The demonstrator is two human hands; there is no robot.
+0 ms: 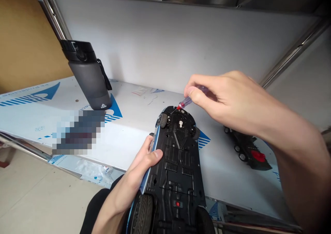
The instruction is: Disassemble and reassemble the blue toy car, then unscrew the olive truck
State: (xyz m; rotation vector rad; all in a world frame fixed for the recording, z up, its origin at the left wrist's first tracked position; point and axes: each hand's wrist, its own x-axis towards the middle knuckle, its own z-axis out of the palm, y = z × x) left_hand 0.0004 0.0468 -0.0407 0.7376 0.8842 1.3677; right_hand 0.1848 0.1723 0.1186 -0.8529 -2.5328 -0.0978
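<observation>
Two hands work on a toy car (181, 165), held belly-up across the front edge of the shelf (124, 141), its far end reaching over the shelf's middle. The left hand (141, 163) grips the car's left side, thumb pressed on the black underside, other fingers mostly hidden behind. The right hand (230, 92) pinches a screwdriver (188, 99) between thumb and fingers, its shaft slanting down to the underside beside the far left wheel (162, 120). A bottle (89, 79) stands in the shelf's left half, nearer the back edge. A blurred-out dark thing (80, 134) lies near the front edge. Toward the right end, below the right forearm, sits a dark toy (249, 149) with a red part.
</observation>
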